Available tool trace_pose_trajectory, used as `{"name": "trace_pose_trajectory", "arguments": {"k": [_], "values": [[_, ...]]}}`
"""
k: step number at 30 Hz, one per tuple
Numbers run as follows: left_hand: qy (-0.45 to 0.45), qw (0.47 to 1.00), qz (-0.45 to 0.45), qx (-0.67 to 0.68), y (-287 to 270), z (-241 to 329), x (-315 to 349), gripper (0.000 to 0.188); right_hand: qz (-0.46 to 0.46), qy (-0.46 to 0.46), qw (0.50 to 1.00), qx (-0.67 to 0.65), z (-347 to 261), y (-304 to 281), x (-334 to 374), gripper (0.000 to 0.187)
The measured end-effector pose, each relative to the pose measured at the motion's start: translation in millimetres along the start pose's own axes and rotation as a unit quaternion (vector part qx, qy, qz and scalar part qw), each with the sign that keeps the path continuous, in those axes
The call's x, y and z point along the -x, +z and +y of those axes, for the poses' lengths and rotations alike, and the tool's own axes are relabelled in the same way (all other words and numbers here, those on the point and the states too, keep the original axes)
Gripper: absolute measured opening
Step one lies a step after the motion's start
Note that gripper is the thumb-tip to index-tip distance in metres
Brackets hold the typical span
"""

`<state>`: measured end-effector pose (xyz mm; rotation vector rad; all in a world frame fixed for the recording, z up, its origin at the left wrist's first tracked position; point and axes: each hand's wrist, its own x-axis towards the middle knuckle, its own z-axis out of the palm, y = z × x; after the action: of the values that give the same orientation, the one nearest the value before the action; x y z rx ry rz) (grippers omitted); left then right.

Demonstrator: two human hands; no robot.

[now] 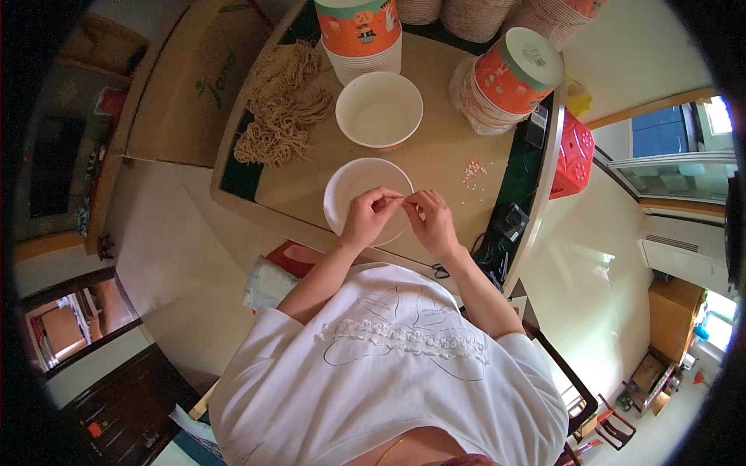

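My left hand (366,218) and my right hand (432,223) meet over the near white paper bowl (332,200). Both are closed in a pinch, fingertips almost touching. Whatever sits between the fingers is too small to make out. Just beyond is a second white bowl (378,111), upright with its inside showing. Small orange, white and pale beads (473,175) lie scattered on the brown board to the right of my hands. At the left of the board, a tangled heap of tan twine (284,105) is spread out.
Stacked orange-patterned paper bowls (361,35) stand at the back, and a plastic-wrapped stack (509,74) at the back right. Dark cables and a small black box (510,222) lie along the right edge. A red stool (573,155) and a large cardboard box (190,85) flank the table.
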<state>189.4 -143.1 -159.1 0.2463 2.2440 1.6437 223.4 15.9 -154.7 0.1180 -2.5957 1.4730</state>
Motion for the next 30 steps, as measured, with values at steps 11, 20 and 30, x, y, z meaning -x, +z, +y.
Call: {"name": "trace_pose_trajectory", "arguments": {"k": [11, 20, 30], "values": [[0.132, 0.967, 0.174, -0.131, 20, -2, 0, 0.012, -0.027, -0.094, 0.992, 0.075, -1, -4, -4, 0.006], [0.013, 0.996, 0.065, -0.061, 2, 23, 11, 0.01, 0.003, -0.017, 1.0, 0.012, -4, -11, 6, 0.009], [0.076, 0.988, -0.012, -0.134, -26, 85, 33, 0.008, 0.018, -0.103, 0.994, 0.032, 7, -19, 17, 0.01]]}}
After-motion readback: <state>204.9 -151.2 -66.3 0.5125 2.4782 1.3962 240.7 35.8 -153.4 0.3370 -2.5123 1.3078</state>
